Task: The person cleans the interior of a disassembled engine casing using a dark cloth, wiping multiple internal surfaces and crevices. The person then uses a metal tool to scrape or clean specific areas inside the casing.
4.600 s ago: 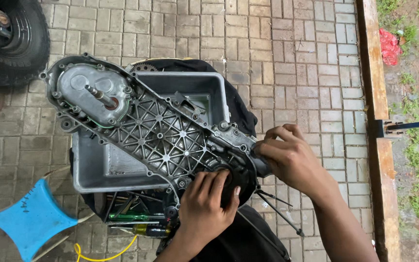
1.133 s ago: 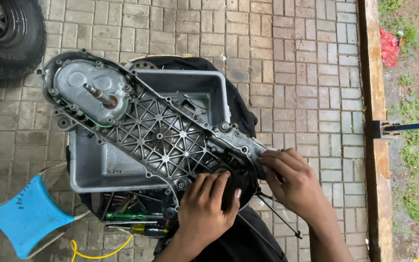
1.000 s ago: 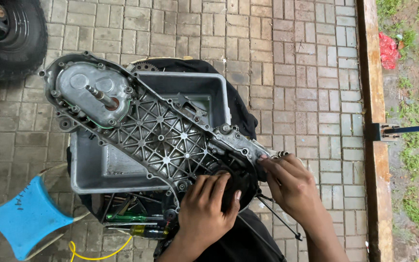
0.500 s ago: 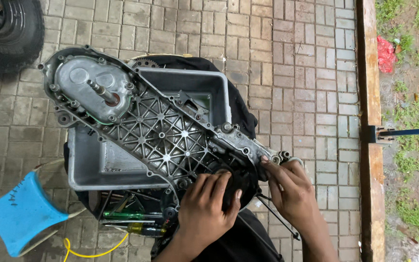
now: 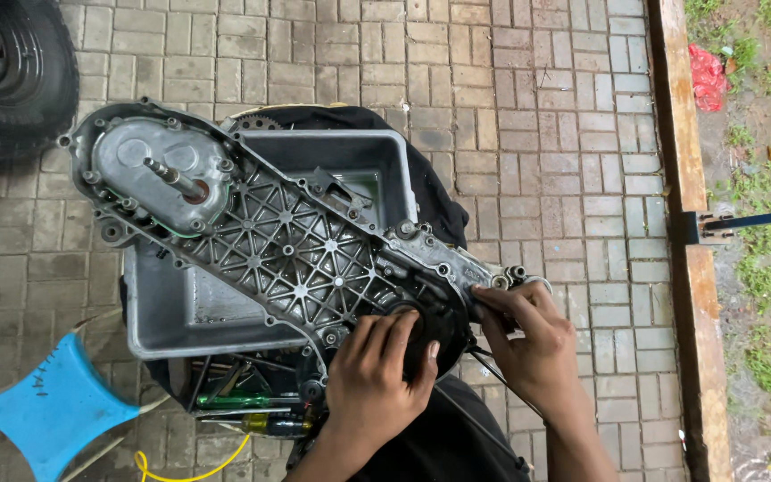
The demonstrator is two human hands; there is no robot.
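Crankcase [image 5: 287,259], heavy rigid ribbed metal across a grey tub [image 5: 180,312], gripped at five o'clock by left hand [image 5: 377,384] and right hand [image 5: 533,344], fingers clenched on its edge.

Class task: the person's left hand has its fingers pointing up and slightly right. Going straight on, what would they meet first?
Probably the dark round opening in the engine casing; the left hand already has its fingertips at its edge, though depth is unclear.

Ribbed engine casing [image 5: 287,250] was dull, grimy cast metal; tray [image 5: 180,312] matt grey metal; stool [image 5: 51,406] smooth blue plastic; paving [image 5: 510,98] rough brick.
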